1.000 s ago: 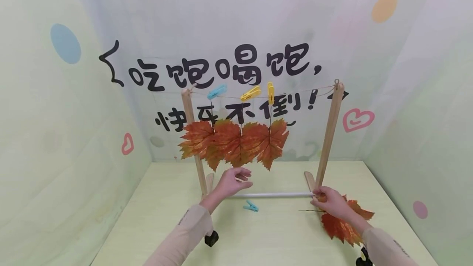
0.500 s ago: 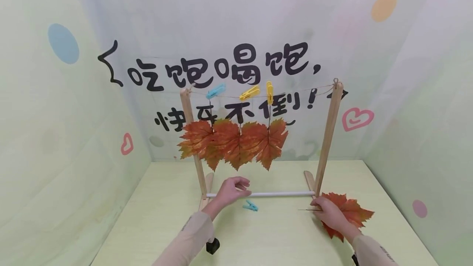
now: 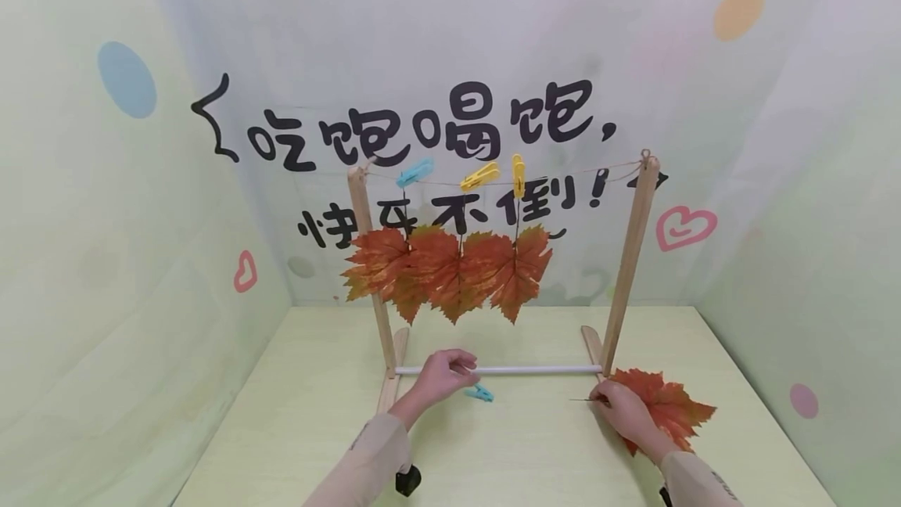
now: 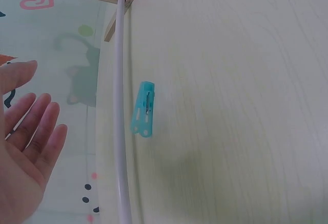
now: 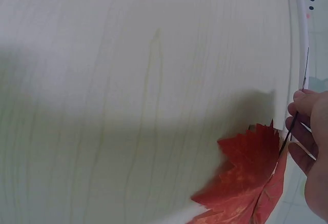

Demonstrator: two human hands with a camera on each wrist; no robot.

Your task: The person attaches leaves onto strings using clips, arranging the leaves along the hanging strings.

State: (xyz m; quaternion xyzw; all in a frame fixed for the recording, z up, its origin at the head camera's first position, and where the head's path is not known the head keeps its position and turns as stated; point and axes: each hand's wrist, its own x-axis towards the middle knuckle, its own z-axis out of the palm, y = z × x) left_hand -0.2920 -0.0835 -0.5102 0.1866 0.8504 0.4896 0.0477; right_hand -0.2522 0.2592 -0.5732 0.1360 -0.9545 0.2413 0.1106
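Observation:
My right hand [image 3: 622, 407] pinches the thin dark stem of a red-orange artificial maple leaf [image 3: 672, 409] beside the foot of the right post. In the right wrist view, thumb and fingers of that hand [image 5: 313, 126] meet on the stem, and the leaf [image 5: 246, 167] hangs below them. My left hand [image 3: 445, 375] hovers by the white crossbar, fingers loosely bent and holding nothing. Just under its fingertips in the head view is a blue clothespin [image 3: 480, 393]; the left wrist view shows this clothespin [image 4: 144, 109] lying on the table, apart from the left hand [image 4: 28, 142].
A wooden frame with a left post [image 3: 369, 257], a right post [image 3: 629, 272] and a white crossbar [image 3: 538, 370] stands on the pale table [image 3: 514, 452]. From its string hang several leaves [image 3: 450, 272], held by a blue clothespin [image 3: 415, 173] and two yellow clothespins [image 3: 480, 176].
My left hand has come down from below the hanging leaves toward the blue clothespin on the table. The right hand has lowered slightly, still pinching the leaf's stem.

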